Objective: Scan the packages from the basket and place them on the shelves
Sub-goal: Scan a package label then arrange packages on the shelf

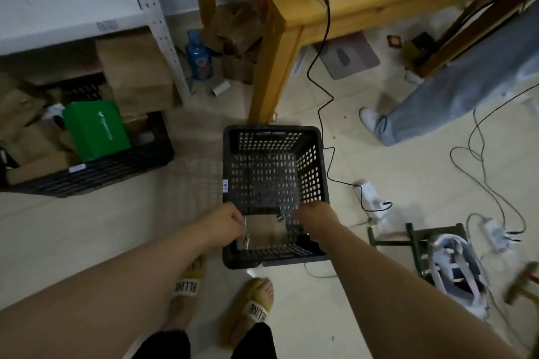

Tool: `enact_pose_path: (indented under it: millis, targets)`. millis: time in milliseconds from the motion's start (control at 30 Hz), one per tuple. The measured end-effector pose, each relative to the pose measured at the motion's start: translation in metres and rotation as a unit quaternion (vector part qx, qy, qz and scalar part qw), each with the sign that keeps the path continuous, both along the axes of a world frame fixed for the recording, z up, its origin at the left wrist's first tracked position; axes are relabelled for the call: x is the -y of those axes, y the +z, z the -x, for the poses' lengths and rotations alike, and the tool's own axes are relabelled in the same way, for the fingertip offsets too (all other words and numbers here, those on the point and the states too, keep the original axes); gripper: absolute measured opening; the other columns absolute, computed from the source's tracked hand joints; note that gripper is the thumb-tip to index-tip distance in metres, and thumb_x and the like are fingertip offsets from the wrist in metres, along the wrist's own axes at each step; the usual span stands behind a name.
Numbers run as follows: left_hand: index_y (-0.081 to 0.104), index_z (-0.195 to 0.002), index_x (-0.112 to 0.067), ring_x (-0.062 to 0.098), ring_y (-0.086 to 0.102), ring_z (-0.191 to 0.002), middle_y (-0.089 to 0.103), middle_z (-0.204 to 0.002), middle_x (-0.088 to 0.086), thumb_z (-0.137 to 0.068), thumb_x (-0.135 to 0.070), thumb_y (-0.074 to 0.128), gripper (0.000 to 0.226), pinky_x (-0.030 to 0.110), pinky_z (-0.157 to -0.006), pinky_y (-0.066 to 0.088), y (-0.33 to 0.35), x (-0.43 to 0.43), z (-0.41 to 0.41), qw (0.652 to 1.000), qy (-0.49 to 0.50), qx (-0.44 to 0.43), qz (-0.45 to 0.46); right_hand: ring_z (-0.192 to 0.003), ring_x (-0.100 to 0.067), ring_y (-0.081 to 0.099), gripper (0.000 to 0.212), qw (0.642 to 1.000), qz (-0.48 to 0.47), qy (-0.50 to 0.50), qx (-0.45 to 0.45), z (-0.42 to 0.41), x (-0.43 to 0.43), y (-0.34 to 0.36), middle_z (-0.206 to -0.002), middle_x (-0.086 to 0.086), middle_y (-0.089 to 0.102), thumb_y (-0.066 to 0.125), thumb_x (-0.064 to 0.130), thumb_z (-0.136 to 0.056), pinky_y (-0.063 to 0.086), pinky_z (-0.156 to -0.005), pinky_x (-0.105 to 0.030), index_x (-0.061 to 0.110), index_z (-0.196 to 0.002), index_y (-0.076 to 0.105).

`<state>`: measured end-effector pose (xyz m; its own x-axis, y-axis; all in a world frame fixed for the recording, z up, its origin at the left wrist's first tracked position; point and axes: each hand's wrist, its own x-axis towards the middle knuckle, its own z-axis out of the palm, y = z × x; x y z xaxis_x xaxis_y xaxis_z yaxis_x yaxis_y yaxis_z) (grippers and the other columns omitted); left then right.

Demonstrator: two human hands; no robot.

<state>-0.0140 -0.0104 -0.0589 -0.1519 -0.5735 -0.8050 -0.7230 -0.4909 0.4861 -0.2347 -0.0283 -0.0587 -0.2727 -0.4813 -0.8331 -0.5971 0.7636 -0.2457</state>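
Pickup step. Both hands down in black basket (319, 172), near end. Left hand (226, 223) fingers curled, pinching left edge of flat package (264, 232). Right hand (313, 217) at its right edge, fingers hidden, can't tell. Next, likely: lift clear, scan, far-left shelf (73, 0).

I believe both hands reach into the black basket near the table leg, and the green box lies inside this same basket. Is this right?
Not quite. The head view shows the green box in the other black crate, by the white shelf. The left hand and right hand do reach into the black basket near the table leg.
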Motion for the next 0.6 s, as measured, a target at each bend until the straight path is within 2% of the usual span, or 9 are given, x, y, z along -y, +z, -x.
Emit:
enact_pose_path:
  millis: [133,200,300,367,433,500,533,567,600]
  targets:
    - [0.060,-0.098,-0.019,0.019,0.063,-0.097,0.065,-0.106,0.005,-0.092,-0.022,0.063,0.008,0.032,-0.080,0.051,-0.097,0.021,0.032,0.999,-0.018,0.026,-0.025,-0.103,-0.027,0.059,0.030,0.998,-0.031,0.046,-0.018,0.018,0.008,-0.093,-0.114,-0.013,0.062,0.050,0.026,-0.102,0.050,-0.092,-0.038,0.006,-0.123,0.058]
    - [0.059,-0.107,-0.010,0.024,0.060,-0.105,0.061,-0.117,0.010,-0.093,-0.016,0.056,0.015,0.031,-0.085,0.049,-0.149,0.030,0.045,0.998,-0.010,0.036,-0.044,-0.102,-0.027,0.059,0.032,0.998,-0.038,0.039,-0.027,0.028,0.006,-0.144,-0.112,-0.012,0.062,0.049,0.028,-0.103,0.049,-0.091,-0.036,0.006,-0.124,0.059]
    - [0.047,-0.137,-0.004,0.025,0.050,-0.117,0.050,-0.133,0.014,-0.097,-0.009,0.046,0.040,0.027,-0.097,0.042,-0.226,0.038,0.067,0.995,0.042,0.045,-0.079,-0.114,-0.029,0.062,0.034,0.997,-0.062,0.021,-0.043,0.043,0.002,-0.223,-0.124,-0.014,0.065,0.050,0.027,-0.101,0.051,-0.099,-0.038,0.005,-0.125,0.062]
    - [0.041,-0.144,-0.004,0.028,0.049,-0.120,0.047,-0.140,0.016,-0.102,-0.010,0.042,0.043,0.028,-0.104,0.040,-0.278,0.041,0.083,0.990,0.086,0.056,-0.096,-0.117,-0.030,0.062,0.037,0.996,-0.076,0.014,-0.042,0.053,0.001,-0.272,-0.127,-0.015,0.065,0.052,0.026,-0.100,0.051,-0.099,-0.036,0.006,-0.130,0.061]
    - [0.043,-0.141,-0.003,0.032,0.051,-0.118,0.050,-0.135,0.019,-0.107,-0.012,0.036,0.036,0.029,-0.101,0.042,-0.326,0.045,0.095,0.981,0.143,0.071,-0.108,-0.121,-0.030,0.061,0.037,0.996,-0.084,0.011,-0.029,0.059,0.003,-0.316,-0.130,-0.015,0.064,0.054,0.023,-0.099,0.048,-0.093,-0.032,0.005,-0.132,0.060]
    - [0.049,-0.130,-0.008,0.024,0.053,-0.089,0.053,-0.103,0.013,-0.109,-0.014,0.033,0.027,0.026,-0.077,0.047,-0.370,0.046,0.102,0.967,0.202,0.093,-0.121,-0.123,-0.030,0.059,0.038,0.996,-0.086,0.007,-0.023,0.063,0.004,-0.357,-0.133,-0.015,0.062,0.055,0.020,-0.099,0.048,-0.093,-0.032,0.005,-0.133,0.059]
    - [0.051,-0.130,-0.007,0.021,0.050,-0.080,0.050,-0.096,0.010,-0.109,-0.016,0.033,0.029,0.025,-0.070,0.045,-0.387,0.045,0.102,0.961,0.220,0.102,-0.131,-0.125,-0.030,0.058,0.040,0.996,-0.089,0.014,-0.020,0.064,0.004,-0.377,-0.135,-0.015,0.060,0.054,0.021,-0.100,0.047,-0.096,-0.032,0.005,-0.136,0.057]
    - [0.051,-0.135,-0.006,0.023,0.052,-0.083,0.053,-0.101,0.012,-0.109,-0.019,0.034,0.034,0.026,-0.073,0.048,-0.405,0.044,0.101,0.954,0.243,0.105,-0.141,-0.128,-0.030,0.055,0.042,0.995,-0.094,0.026,-0.014,0.064,0.005,-0.394,-0.139,-0.015,0.057,0.052,0.021,-0.101,0.046,-0.099,-0.033,0.006,-0.140,0.054]
    - [0.049,-0.141,-0.007,0.028,0.056,-0.095,0.056,-0.115,0.015,-0.108,-0.024,0.036,0.039,0.029,-0.084,0.051,-0.418,0.043,0.099,0.942,0.284,0.094,-0.153,-0.131,-0.030,0.052,0.043,0.996,-0.089,0.031,-0.006,0.064,0.005,-0.412,-0.143,-0.015,0.053,0.051,0.022,-0.102,0.044,-0.104,-0.034,0.008,-0.143,0.051]
